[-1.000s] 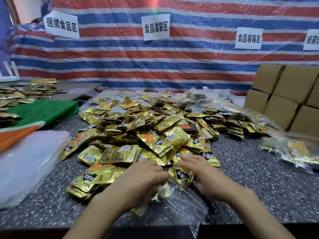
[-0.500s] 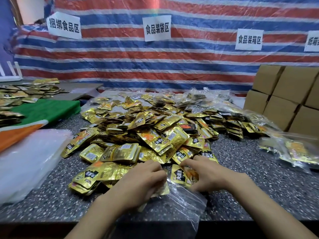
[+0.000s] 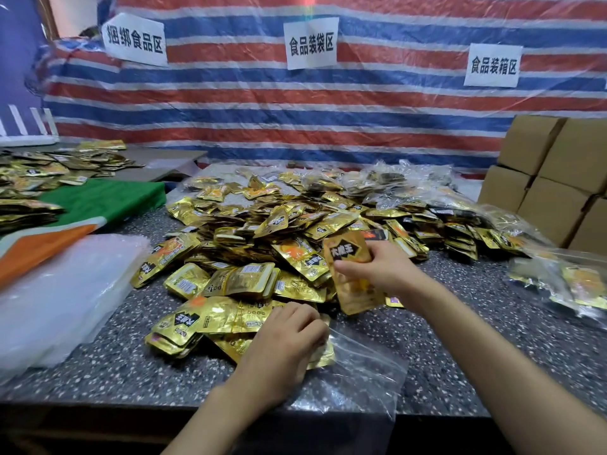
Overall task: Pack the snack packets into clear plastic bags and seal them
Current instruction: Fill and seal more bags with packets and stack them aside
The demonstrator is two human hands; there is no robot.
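Gold foil snack packet stands upright, pinched by the right hand between thumb and curled fingers, over the pile. Below that grip and nearer, the left hand holds the mouth of the clear plastic bag with curled fingers on the table.

Our left hand covers the mouth of the clear bag. Its fingers tuck under and the tips are hidden, so we can't tell what they pinch. The snack packet in our right hand is blurred and its lower print is unreadable. The right edge cuts off the cardboard boxes and filled bags, and the left edge cuts the stack of empty bags. Both our forearms leave at the bottom edge.
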